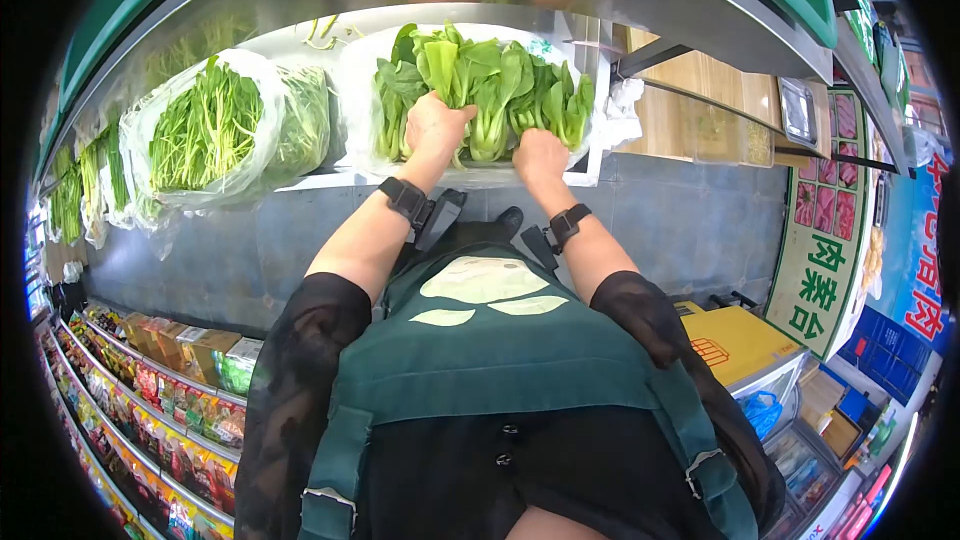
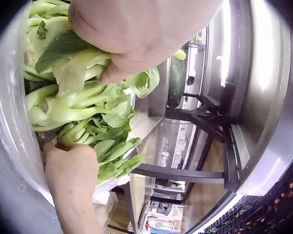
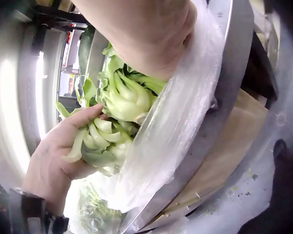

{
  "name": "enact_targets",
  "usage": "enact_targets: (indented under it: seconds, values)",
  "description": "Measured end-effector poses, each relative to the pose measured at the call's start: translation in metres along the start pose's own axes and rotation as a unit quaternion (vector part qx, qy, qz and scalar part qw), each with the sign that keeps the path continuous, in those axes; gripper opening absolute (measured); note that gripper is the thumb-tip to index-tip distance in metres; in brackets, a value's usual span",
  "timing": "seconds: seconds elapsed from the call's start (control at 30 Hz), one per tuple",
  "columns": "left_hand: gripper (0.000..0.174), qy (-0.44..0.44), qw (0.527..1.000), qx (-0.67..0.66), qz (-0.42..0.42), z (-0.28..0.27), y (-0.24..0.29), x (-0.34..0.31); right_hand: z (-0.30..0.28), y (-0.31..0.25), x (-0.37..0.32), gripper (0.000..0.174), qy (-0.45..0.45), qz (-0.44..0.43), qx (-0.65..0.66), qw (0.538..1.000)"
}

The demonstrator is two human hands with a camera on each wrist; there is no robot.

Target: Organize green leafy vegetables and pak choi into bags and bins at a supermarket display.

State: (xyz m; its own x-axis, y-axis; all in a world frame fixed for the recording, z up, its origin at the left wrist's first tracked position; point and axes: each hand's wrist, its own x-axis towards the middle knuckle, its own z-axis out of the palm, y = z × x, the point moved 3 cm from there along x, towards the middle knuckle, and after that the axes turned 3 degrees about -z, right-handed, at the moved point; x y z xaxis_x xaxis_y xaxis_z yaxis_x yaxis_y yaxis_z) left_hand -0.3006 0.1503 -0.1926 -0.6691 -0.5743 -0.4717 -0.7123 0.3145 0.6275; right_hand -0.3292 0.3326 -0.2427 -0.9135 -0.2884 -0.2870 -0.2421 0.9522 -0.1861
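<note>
Steel display shelf [image 1: 320, 180], far centre: bok choy [image 1: 490, 80] heaped there, stems near, leaves far; left grip [image 1: 435, 125] and right grip [image 1: 538, 155] both clenched on stem ends, side by side, left slightly farther in.

In the head view the fingers of the left hand [image 1: 437, 128] and right hand [image 1: 540, 153] are buried in the bok choy [image 1: 490, 80], and the right hand's fingers are hidden in both wrist views too. Each wrist view cuts its own hand off at the top edge. The packets [image 1: 195, 412] on the lower shelves [image 1: 160, 366] are too small to read.
</note>
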Motion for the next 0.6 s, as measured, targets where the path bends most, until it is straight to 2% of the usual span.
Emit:
enact_targets:
  seconds: [0.1,0.2,0.23,0.27,0.3,0.33,0.4,0.43,0.47,0.53,0.57,0.6]
  values:
    - [0.040,0.010,0.999,0.039,-0.028,-0.003,0.007,-0.002,0.000,0.001,-0.005,0.018,0.001,0.032,0.012,0.999]
    - [0.040,-0.010,0.998,-0.039,-0.039,-0.001,-0.010,0.008,-0.008,0.007,-0.002,0.023,-0.009,0.076,0.050,0.996]
    - [0.036,-0.037,0.982,-0.182,-0.019,0.001,-0.017,0.010,-0.007,0.013,0.000,0.027,-0.034,0.070,0.118,0.990]
    - [0.032,-0.063,0.945,-0.321,-0.001,0.004,-0.025,0.011,-0.007,0.018,0.001,0.030,-0.060,0.065,0.185,0.979]
    - [0.023,-0.091,0.913,-0.396,-0.027,-0.009,-0.014,-0.003,-0.003,0.026,0.003,0.028,-0.120,0.067,0.309,0.941]
    - [0.023,-0.092,0.913,-0.396,-0.029,-0.016,-0.016,-0.008,-0.013,0.026,-0.001,0.028,-0.122,0.068,0.310,0.941]
    - [0.023,-0.141,0.863,-0.486,-0.012,-0.027,-0.018,-0.014,-0.032,0.025,-0.011,0.023,-0.155,0.113,0.498,0.846]
    - [0.025,-0.154,0.839,-0.521,-0.007,-0.032,-0.013,-0.022,-0.036,0.028,-0.011,0.015,-0.155,0.101,0.550,0.815]
    - [0.025,-0.154,0.839,-0.522,-0.007,-0.034,-0.015,-0.025,-0.040,0.034,-0.011,0.015,-0.155,0.101,0.550,0.815]
    - [0.035,-0.224,0.804,-0.549,-0.035,-0.036,-0.018,-0.030,-0.049,0.036,-0.014,0.014,-0.204,0.112,0.620,0.749]
    - [0.031,-0.237,0.791,-0.561,-0.056,-0.033,-0.020,-0.033,-0.053,0.037,-0.017,0.011,-0.209,0.125,0.638,0.731]
    - [0.031,-0.237,0.790,-0.563,-0.056,-0.030,-0.022,-0.033,-0.055,0.038,-0.020,0.011,-0.210,0.125,0.637,0.731]
